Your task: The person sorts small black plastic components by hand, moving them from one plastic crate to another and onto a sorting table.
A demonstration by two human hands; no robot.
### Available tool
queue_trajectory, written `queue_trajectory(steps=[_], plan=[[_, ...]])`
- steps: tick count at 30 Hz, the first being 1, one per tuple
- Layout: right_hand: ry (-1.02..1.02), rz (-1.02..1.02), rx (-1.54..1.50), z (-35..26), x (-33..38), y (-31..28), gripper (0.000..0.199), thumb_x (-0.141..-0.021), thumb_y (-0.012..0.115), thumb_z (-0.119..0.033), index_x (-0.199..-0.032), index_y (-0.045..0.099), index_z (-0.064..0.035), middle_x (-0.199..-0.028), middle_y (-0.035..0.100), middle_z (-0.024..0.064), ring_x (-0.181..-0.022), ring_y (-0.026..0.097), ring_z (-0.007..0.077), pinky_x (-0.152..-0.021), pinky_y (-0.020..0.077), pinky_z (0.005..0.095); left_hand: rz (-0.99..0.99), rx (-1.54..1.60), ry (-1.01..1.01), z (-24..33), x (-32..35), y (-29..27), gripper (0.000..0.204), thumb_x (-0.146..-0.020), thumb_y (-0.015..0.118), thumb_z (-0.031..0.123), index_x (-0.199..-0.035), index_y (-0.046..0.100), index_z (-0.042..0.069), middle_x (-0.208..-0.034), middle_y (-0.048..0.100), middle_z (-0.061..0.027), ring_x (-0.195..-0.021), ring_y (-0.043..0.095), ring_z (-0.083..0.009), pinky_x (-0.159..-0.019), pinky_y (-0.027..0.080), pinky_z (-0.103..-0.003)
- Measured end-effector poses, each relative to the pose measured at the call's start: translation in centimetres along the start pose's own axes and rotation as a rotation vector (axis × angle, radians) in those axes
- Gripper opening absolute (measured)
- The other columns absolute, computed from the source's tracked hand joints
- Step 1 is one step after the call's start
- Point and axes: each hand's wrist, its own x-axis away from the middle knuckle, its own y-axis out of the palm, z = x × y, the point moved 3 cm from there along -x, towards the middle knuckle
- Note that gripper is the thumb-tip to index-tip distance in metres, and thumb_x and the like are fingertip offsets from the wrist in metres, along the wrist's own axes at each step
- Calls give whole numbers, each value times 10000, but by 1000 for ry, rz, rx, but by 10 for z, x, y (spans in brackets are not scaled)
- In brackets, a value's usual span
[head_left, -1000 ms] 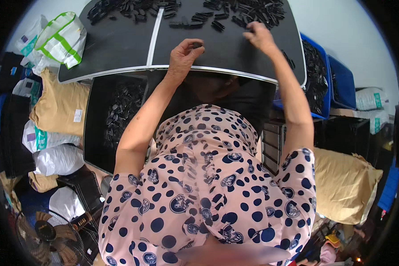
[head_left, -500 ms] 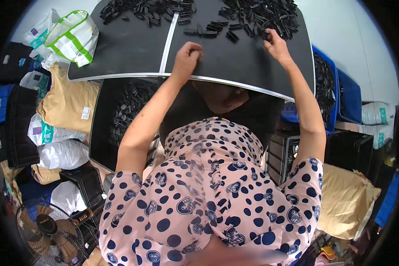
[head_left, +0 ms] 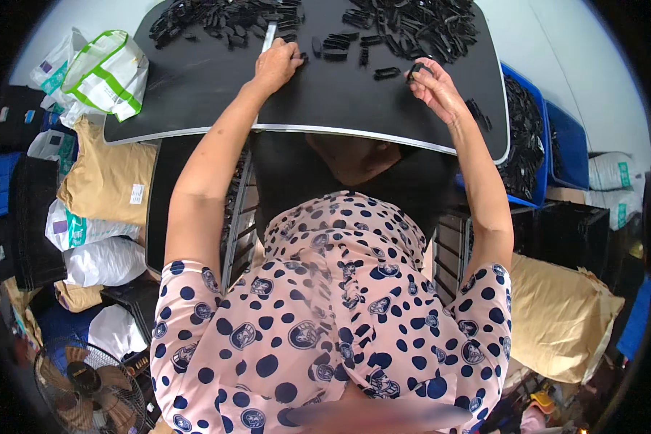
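Note:
On the black table [head_left: 195, 94] lie many small, curved black plastic pieces [head_left: 434, 29]. My right hand [head_left: 435, 88] pinches one black piece [head_left: 417, 70] between thumb and fingers, just in front of the right-hand heap. My left hand [head_left: 275, 66] is over the pale strip [head_left: 269, 36] that divides the tabletop, its fingers curled. A dark bit of a black piece [head_left: 304, 57] shows at those fingertips, partly hidden. Between the hands, a short row of pieces [head_left: 336, 46] and a single piece [head_left: 387, 73] rest on the surface.
Another heap [head_left: 224, 22] covers the table's far left. A white-and-green bag [head_left: 112, 76] stands by the left edge. Blue bins [head_left: 524, 137] of black pieces are at the right. Brown sacks [head_left: 108, 173] and a fan [head_left: 83, 380] lie to my left.
My left hand has moved left and farther away, onto the divider strip. The right hand has turned and come slightly left and nearer, now showing the piece in its fingers.

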Motion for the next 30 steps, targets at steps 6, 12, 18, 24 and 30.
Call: queue_trajectory(steps=[6,12,18,24,30], plan=[[-114,88,295,5,5,9,177,-843,612,-40,-1003,536,-34,-1008,623,86,-813,623,160,-717,532,253,60,165,136,9,28,-5,230,-790,662,144,-937,509,57,-817,590,-114,-735,602,-315,-641,492,-375],[-358,101,184,-1,43,66,131,-832,653,-85,-934,612,-15,-982,639,82,-843,611,142,-772,521,280,1,1266,-190,103,89,-15,314,-842,634,96,-1136,548,25,-870,630,-54,-621,560,-84,-518,436,-196],[-416,17,31,-1,92,132,83,-824,627,6,-896,591,-12,-961,627,101,-848,609,140,-743,514,256,38,1170,-56,146,121,-30,246,-850,628,66,-1091,590,35,-838,644,-13,-701,558,-50,-561,419,-180],[-358,-34,-71,-4,102,145,66,-837,602,31,-888,583,-6,-978,607,103,-833,609,139,-751,533,245,113,1025,74,151,123,-42,223,-832,648,61,-1050,613,30,-864,643,-7,-773,572,-71,-680,460,-214],[-302,-23,-88,0,102,143,61,-841,611,15,-890,587,-11,-941,620,88,-819,612,130,-750,535,242,196,919,166,151,125,-50,226,-808,659,55,-1029,620,29,-865,642,-41,-782,601,-113,-690,475,-239]])
